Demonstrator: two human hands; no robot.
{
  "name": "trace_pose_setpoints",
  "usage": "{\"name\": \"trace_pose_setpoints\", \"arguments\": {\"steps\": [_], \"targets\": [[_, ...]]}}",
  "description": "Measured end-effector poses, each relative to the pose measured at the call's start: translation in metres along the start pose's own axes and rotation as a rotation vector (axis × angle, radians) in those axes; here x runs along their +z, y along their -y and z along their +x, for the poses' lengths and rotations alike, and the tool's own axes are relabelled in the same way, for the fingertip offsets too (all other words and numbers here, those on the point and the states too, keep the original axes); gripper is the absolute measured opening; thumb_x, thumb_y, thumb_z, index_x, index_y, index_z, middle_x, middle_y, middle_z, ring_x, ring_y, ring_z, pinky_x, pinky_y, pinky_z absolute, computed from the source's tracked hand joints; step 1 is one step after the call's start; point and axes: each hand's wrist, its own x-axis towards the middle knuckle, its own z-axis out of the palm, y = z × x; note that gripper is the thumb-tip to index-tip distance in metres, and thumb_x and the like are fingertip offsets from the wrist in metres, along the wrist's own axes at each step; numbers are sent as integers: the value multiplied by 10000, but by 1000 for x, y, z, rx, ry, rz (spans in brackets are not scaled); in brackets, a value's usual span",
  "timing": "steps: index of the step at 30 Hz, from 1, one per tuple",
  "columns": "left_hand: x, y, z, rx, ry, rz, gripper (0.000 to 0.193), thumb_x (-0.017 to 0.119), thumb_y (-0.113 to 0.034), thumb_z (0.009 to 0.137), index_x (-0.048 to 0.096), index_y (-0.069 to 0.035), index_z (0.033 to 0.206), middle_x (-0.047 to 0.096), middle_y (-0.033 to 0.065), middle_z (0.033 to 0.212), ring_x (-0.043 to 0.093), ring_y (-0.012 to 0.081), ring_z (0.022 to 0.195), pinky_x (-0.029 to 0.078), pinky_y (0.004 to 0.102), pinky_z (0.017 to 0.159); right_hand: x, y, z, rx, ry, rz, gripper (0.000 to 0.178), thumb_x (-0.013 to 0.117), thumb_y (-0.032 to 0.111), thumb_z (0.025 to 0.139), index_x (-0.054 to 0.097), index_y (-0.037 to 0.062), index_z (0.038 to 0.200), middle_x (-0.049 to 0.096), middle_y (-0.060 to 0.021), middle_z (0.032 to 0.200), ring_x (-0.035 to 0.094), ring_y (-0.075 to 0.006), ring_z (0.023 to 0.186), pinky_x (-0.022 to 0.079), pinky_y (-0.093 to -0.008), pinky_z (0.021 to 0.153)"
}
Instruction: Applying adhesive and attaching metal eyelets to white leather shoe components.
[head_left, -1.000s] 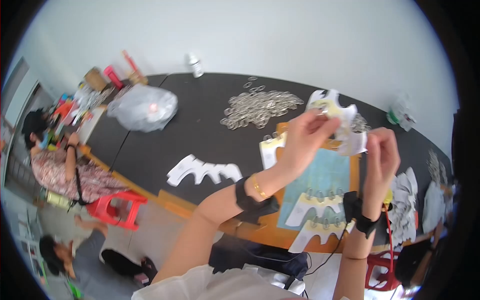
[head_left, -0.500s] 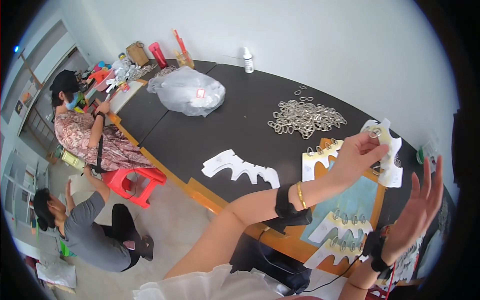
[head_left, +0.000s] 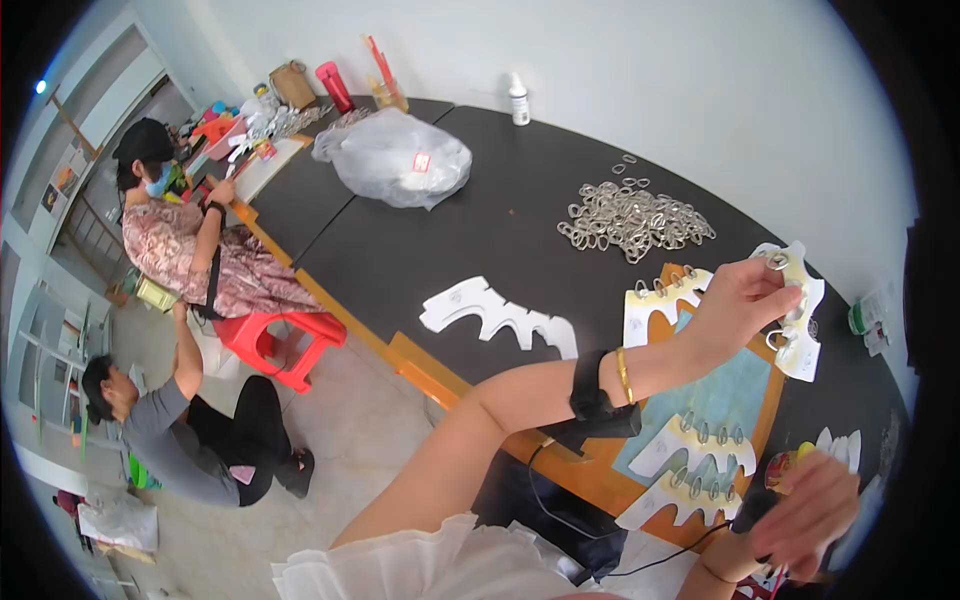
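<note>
My left hand [head_left: 745,303], with a gold bracelet and a black strap on its wrist, pinches a white scalloped card strip [head_left: 797,345] upright at the table's right side. Oval metal rings and yellowish patches show on this strip. Low at the right, my right hand [head_left: 812,510] is smeared by motion. Its fingers look bent, and whether they hold anything cannot be made out. Close above it stands a small red and yellow tub [head_left: 785,465]. Similar strips with upright rings [head_left: 668,305] lie below my left hand, and two more [head_left: 690,450] rest on a blue-green mat [head_left: 715,395].
A heap of oval metal rings [head_left: 637,222] lies near the wall. A bare white card strip [head_left: 498,318] is on the black table [head_left: 400,280]. Behind are a grey plastic bag [head_left: 400,160] and a white bottle [head_left: 519,103]. Two people [head_left: 175,240] work at the left.
My right hand has dropped from beside the held strip to the lower right, its spread fingers now bent. My left hand still holds the strip. The view has shifted slightly.
</note>
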Motion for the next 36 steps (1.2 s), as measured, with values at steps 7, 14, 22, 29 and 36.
{"name": "trace_pose_setpoints", "arguments": {"steps": [7, 14, 22, 29, 36], "targets": [[-6, 2, -4, -34, -41, 89, 237, 618, -176, 891, 599, 6, 1042, 648, 35, 941, 592, 78, 864, 468, 235, 776, 32, -13, 7, 352, -490, -429, 375, 541, 306, 915, 536, 106, 598, 568, -10, 513, 512, -133, 456, 411, -319, 628], [0, 15, 0, -13, -47, 23, 229, 635, -173, 877, 617, 21, 998, 646, 41, 919, 604, 92, 833, 490, 242, 760, 35, -4, 13, 338, -630, -479, 362, 583, 297, 841, 619, 32, 597, 603, -60, 508, 544, -173, 440, 448, -330, 552], [7, 7, -2, -90, -59, 114, 221, 634, -194, 877, 620, -14, 1004, 637, 26, 884, 583, 75, 753, 510, 238, 702, 26, 5, 8, 458, -627, -436, 236, 610, 180, 794, 685, -34, 729, 644, -81, 585, 580, -197, 540, 471, -318, 582], [9, -8, -9, -155, -101, 161, 218, 610, -198, 893, 609, -5, 996, 623, 8, 876, 554, 62, 749, 483, 229, 700, 25, -3, 9, 404, -554, -356, 128, 675, 127, 778, 704, 3, 767, 631, -70, 621, 569, -199, 547, 440, -283, 532], [3, 5, 1, -66, -10, 160, 253, 628, -240, 887, 615, -18, 1008, 642, 2, 892, 553, 35, 781, 425, 203, 733, 31, 3, 6, 370, -109, -309, 86, 713, 119, 782, 701, 60, 843, 629, -45, 652, 568, -182, 548, 397, -293, 483]]}}
